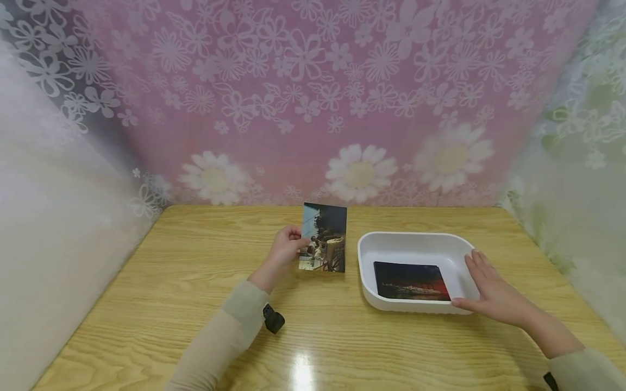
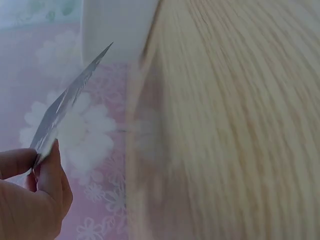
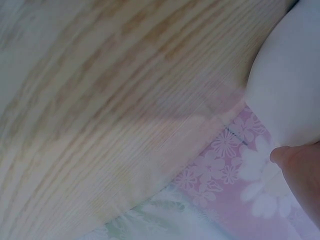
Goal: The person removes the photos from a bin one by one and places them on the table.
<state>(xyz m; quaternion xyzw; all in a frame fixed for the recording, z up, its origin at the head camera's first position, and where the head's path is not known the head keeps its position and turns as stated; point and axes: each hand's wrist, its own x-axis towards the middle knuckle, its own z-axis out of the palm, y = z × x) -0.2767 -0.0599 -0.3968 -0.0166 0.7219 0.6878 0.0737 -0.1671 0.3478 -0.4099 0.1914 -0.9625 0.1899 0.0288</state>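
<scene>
My left hand [image 1: 286, 247] pinches a photo card [image 1: 324, 239] by its left edge between thumb and fingers. The card stands upright, its dark and light-blue printed side showing in the head view; the left wrist view catches the card [image 2: 70, 100] nearly edge-on. To its right sits a white plastic basin [image 1: 415, 239] on the table. Inside lies a dark card [image 1: 411, 282] with a red patch at its right. My right hand [image 1: 499, 293] rests on the basin's right end, fingers fairly straight along the rim and thumb at the near corner.
The wood-grain table [image 1: 195, 304] runs back to a pink flowered backdrop [image 1: 293, 108]. Pale sheets hang at the left [image 1: 63, 217] and right [image 1: 577, 163] sides. A small black device [image 1: 273, 319] is at the left sleeve's cuff.
</scene>
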